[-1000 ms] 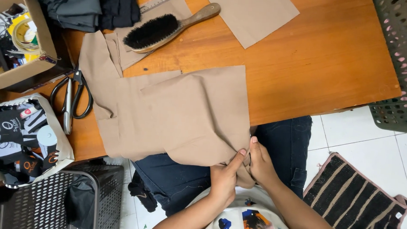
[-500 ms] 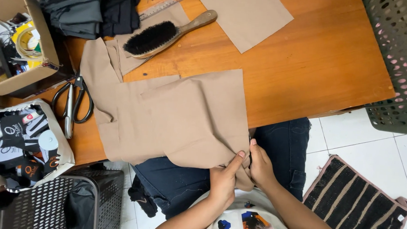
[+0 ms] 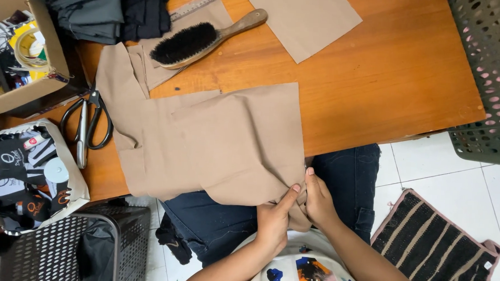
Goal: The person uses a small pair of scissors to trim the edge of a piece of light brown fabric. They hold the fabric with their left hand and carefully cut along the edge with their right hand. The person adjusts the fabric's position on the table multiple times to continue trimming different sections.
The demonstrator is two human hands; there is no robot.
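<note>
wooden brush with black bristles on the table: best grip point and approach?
Probably the bare wooden handle of the wooden brush with black bristles, taken from above, fingers across it. It sticks out up-right over open orange wooden table, while the bristle head lies on tan cloth.

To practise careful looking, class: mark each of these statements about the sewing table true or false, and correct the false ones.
1. Both hands, the left hand and the right hand, pinch the tan cloth at its near corner. True.
2. The brush lies on the floor. False: it lies on the wooden table.
3. The scissors lie left of the tan cloth. True.
4. The striped mat lies on the table. False: it lies on the tiled floor.
</note>
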